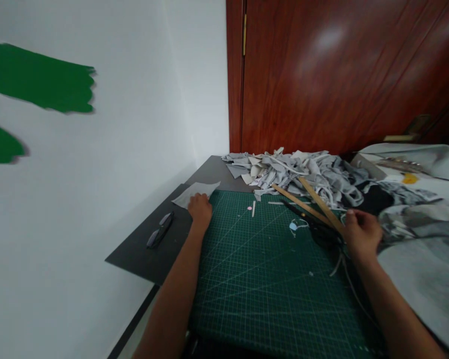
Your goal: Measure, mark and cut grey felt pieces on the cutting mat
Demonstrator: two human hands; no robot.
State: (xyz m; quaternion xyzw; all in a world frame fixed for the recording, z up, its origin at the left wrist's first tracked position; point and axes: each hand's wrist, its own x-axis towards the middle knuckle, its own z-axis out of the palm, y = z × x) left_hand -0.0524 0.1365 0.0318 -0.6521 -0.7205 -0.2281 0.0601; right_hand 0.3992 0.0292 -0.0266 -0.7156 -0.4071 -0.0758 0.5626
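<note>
My left hand rests at the far left corner of the green cutting mat, its fingers on a pale grey fabric piece lying on the dark table. My right hand is at the mat's right edge, fingers curled around the near end of a wooden ruler that angles up toward the scrap pile. A second wooden stick lies beside it. Dark scissors lie on the mat just left of that hand.
A heap of grey and white fabric scraps fills the back of the table. Printed grey fabric drapes over the right side. Folded glasses lie on the dark table by the white wall. A wooden door stands behind.
</note>
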